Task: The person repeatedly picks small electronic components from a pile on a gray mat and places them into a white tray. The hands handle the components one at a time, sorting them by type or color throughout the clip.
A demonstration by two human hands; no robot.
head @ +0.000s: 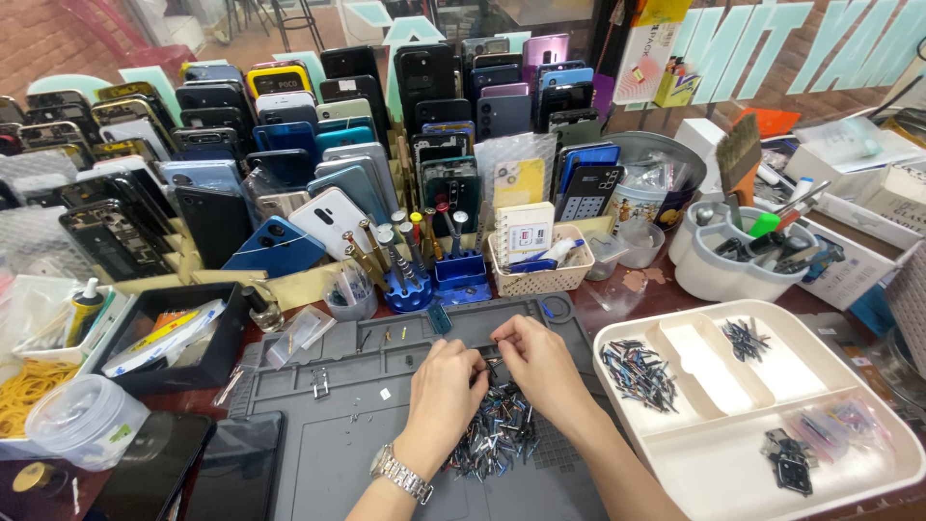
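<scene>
Trays (497, 434) heaped on grey mat (328, 453), 6 o'clock of both hands: likely light, stiff, thin, slippery; pinch by edges. Left hand (446, 378) and right hand (535, 359) pinching one piece together.

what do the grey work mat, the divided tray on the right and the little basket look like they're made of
Mat: likely silicone or rubber, matte grey with moulded recesses. Divided tray: probably plastic, smooth cream with rounded rims. Basket: apparently plastic, cream lattice weave pattern.
</scene>
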